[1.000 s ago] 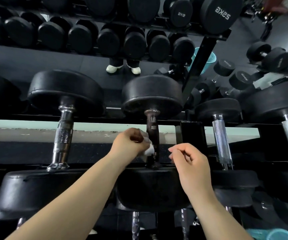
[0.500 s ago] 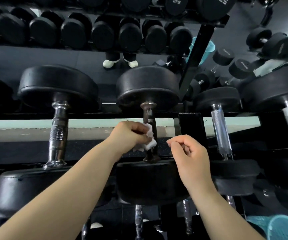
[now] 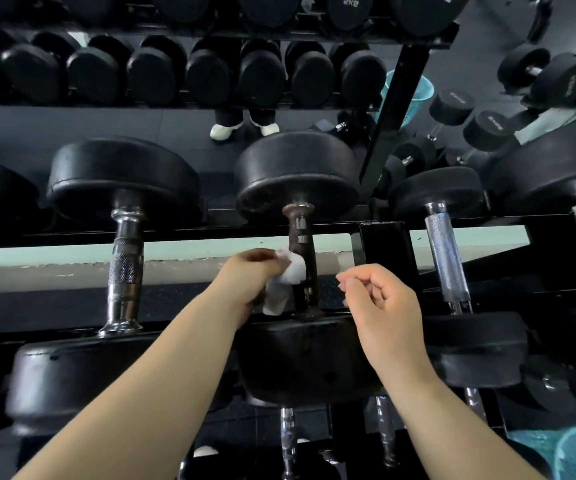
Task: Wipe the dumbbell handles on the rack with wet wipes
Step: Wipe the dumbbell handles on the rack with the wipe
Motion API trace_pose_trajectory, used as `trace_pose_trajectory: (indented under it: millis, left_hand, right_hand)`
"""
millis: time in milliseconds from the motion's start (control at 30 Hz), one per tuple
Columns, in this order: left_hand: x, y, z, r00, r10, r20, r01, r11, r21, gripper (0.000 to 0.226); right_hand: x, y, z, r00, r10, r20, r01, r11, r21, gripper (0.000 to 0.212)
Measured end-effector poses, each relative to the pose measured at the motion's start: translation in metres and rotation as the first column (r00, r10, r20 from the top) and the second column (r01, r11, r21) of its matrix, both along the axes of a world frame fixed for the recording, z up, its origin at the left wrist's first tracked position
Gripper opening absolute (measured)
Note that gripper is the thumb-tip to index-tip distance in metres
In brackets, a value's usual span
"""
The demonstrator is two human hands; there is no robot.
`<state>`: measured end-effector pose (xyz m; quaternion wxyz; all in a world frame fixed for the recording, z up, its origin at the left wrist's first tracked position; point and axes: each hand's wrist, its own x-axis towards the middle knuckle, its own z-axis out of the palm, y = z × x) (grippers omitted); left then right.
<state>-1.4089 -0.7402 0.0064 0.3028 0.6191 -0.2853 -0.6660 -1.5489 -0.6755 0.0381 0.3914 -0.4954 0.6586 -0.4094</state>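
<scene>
Now | left hand (image 3: 245, 276) presses wipe (image 3: 291, 276) on handle (image 3: 301, 237) | top dumbbell (image 3: 350, 10) marked 2KG

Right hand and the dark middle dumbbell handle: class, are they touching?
Apart. Head view shows a strip of wall between the right hand and the dark handle.
</scene>
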Motion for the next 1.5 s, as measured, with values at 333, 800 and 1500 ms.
trace_pose_trajectory:
  millis: [333,800,1500]
  left_hand:
    - [0.0,-0.004,0.003,0.969,-0.182,-0.168,0.177,0.983,-0.048,0.035]
    - [0.006,-0.013,-0.002,0.958,-0.286,-0.022,0.281,0.952,-0.123,0.04]
    - [0.026,0.026,0.029,0.99,-0.139,-0.01,0.132,0.963,-0.236,0.062]
  right_hand:
    - [0.0,0.001,0.001,1.0,0.023,-0.014,-0.023,1.0,0.011,0.026]
    - [0.002,0.001,0.005,0.999,0.038,-0.034,-0.037,0.998,0.046,0.028]
    - [0.008,0.004,0.004,0.986,-0.034,-0.162,0.039,0.999,0.025,0.016]
